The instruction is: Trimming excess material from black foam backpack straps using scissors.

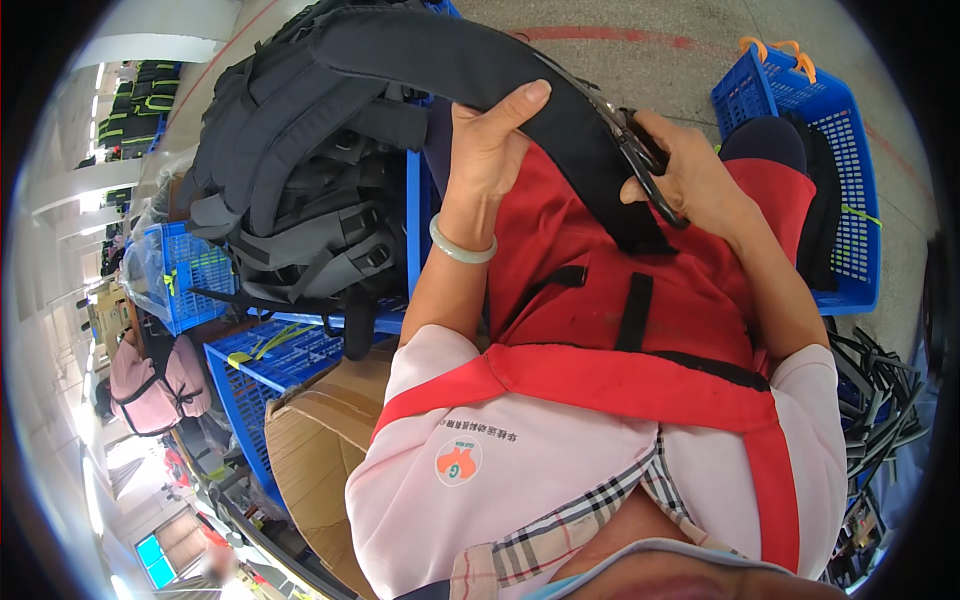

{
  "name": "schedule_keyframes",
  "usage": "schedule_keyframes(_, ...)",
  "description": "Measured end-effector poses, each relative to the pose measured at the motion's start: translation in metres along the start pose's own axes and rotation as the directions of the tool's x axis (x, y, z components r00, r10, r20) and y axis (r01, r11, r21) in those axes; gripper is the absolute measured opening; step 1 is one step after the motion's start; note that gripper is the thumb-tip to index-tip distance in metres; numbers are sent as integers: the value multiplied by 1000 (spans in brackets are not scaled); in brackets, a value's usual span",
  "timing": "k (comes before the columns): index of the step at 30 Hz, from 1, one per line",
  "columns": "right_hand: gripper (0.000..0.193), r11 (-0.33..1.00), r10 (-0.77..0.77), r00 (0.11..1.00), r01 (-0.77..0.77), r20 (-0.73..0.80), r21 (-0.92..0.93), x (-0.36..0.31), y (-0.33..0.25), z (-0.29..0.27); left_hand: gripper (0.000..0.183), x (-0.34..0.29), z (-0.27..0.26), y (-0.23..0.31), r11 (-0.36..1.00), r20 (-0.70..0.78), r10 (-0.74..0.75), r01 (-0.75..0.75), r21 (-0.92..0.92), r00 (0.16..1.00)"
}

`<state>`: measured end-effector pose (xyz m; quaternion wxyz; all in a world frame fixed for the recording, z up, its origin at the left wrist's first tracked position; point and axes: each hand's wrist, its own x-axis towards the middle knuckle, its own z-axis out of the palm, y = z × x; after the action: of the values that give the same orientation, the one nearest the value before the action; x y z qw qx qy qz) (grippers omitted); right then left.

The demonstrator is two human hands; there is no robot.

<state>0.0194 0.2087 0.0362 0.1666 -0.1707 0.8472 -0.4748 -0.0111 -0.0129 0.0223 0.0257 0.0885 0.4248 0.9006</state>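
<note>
A long black padded strap (450, 60) arches from the pile on my left across to my lap. My left hand (490, 140) grips its near edge, with the thumb on top and the other fingers hidden beneath. In my right hand (690, 170) is a pair of scissors (640, 165) with black handles. Their blades lie along the strap's right edge and point away from me; whether they are parted I cannot tell. The strap's lower end rests on my red apron (560, 330).
Dark grey and black padded straps (290, 190) are heaped at my left, over blue crates (270, 350). A cardboard box (320, 450) stands nearer. On the right are a blue basket (860, 200) with orange handles and a bundle of black webbing (880, 400). Another person in pink (160, 385) sits farther left.
</note>
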Motion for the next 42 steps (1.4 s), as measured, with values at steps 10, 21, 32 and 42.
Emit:
schedule_keyframes(10, 55, 992, -124, 992, 124, -10, -29, -1, -1, -2, 22, -1, 7, 4, 997, 12, -11, 11, -76, 1000)
schedule_keyframes(21, 47, 996, -88, 994, 88, -64, -17, 2, -4, -7, 21, -3, 10, -3, 1000, 35, -17, 18, -21, 999)
schedule_keyframes(32, 48, 994, -102, 993, 104, -62, 37, 8, -7, -10, 21, -1, 13, -6, 998, 40, -63, 63, -22, 997)
schedule_keyframes(42, 47, 985, -157, 980, 164, -123, 52, 24, -11, -27, 23, 30, 19, -3, 1000, 164, -21, 19, 11, 986)
